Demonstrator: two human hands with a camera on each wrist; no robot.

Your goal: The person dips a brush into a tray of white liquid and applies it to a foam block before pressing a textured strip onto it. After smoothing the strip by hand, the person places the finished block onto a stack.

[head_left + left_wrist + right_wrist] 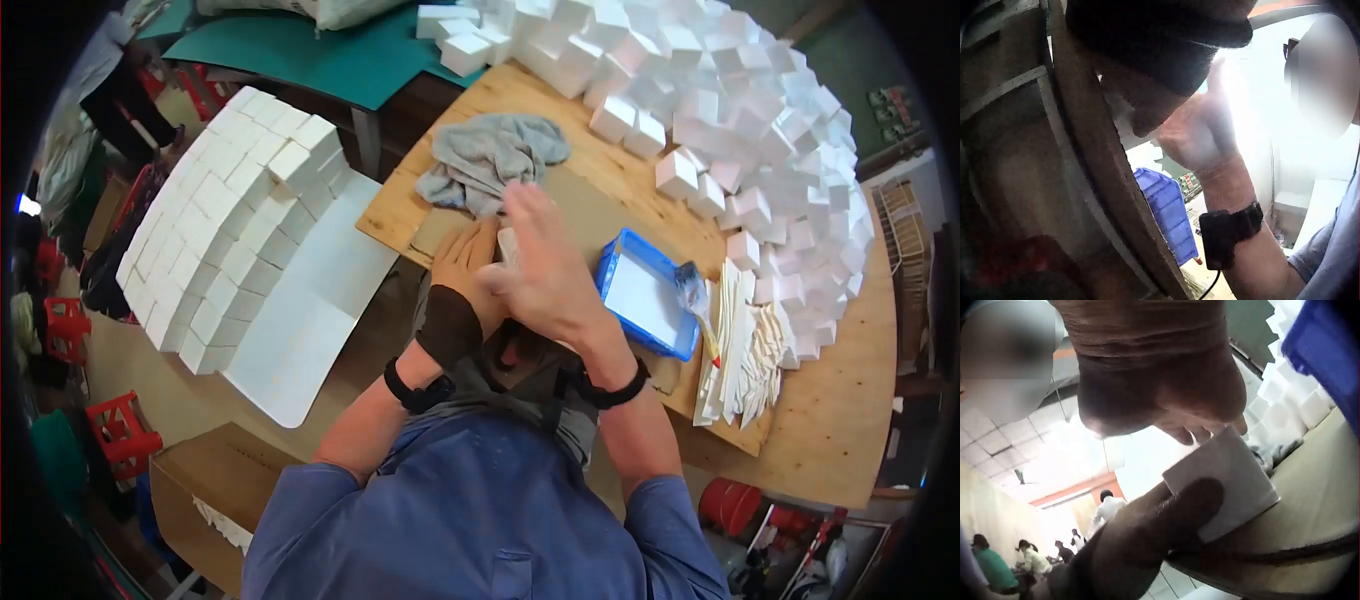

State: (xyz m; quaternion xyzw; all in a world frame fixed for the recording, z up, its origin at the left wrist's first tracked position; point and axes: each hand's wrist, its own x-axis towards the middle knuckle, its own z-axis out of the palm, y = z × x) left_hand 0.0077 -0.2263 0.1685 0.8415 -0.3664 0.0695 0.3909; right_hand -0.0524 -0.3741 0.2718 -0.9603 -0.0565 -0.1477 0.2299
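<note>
My left hand (468, 262) holds a small white block (1232, 481) at the near edge of the wooden table. In the right wrist view its thumb (1194, 503) presses flat against one face of the block. Over the block is my right hand (550, 262), blurred, its fingers extended and held together. Only a sliver of the block shows between the hands in the head view. A dark cuff (450, 325) covers the left wrist. Just beyond the hands lies a crumpled grey towel (490, 160) on brown cardboard (580, 205).
On the right stands a blue tray (655, 343) with a brush (704, 322) at its corner, beside white strips (735, 340). A large heap of white blocks (690, 110) fills the table's far right. More blocks (230, 230) stand stacked on a white board (300, 330) at left.
</note>
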